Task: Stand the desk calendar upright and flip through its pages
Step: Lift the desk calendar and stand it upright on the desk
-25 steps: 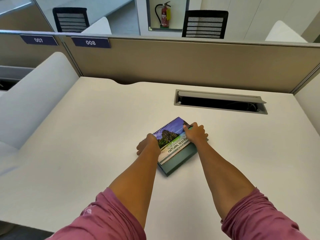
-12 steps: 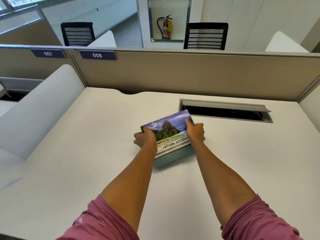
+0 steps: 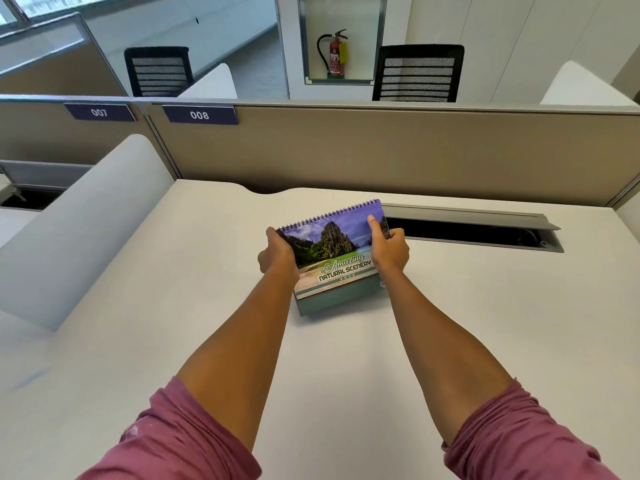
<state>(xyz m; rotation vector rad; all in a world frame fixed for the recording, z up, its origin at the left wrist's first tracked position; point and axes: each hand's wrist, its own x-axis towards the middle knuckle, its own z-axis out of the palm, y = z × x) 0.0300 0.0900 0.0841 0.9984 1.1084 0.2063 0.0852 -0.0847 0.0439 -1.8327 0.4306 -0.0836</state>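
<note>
The spiral-bound desk calendar has a cover photo of cliffs and sea with the words "Amazing Natural Scenery". It is tilted up toward me, its spiral edge raised and its grey-green base resting on the white desk. My left hand grips its left edge. My right hand grips its right edge, thumb on the cover.
An open cable tray is sunk into the desk just behind and to the right of the calendar. A tan partition closes the back, and a white curved divider stands on the left. Black chairs stand beyond the partition.
The calendar lay flat on the desk; both hands have lifted its spiral edge so the cover now faces me. The camera has tilted up somewhat.
</note>
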